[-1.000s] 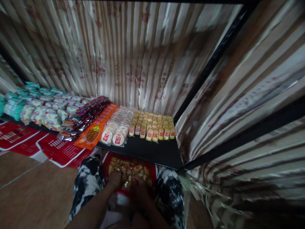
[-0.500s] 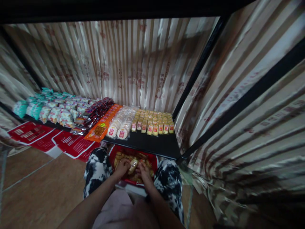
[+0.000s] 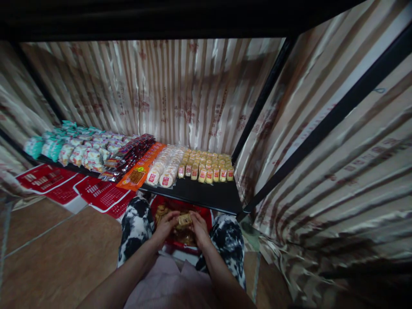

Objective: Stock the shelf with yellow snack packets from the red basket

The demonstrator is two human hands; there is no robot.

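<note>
- Left hand (image 3: 167,225): closed on one end of packet (image 3: 184,220).
- Right hand (image 3: 199,225): newly closed on opposite end.
- Packet: now held two-handed above red tub (image 3: 206,211).

The person wears trousers (image 3: 228,242) in a mottled black-and-white print, the blotches irregular and soft-edged in the manner of tie-dye, dark patches running into white ones. The pattern covers both legs, and the cloth makes rounded outlines over the knees. Above them comes a plain top (image 3: 167,283) in a pale, dusty pink that leans towards mauve in the dim light, its fabric creased in soft folds, with a V-shaped dip along the front edge. The left forearm (image 3: 137,264) and right forearm (image 3: 216,266) are bare as far as they show, as are the left hand (image 3: 166,224) and right hand (image 3: 198,225); seams and stitching are too dim to make out.
</note>
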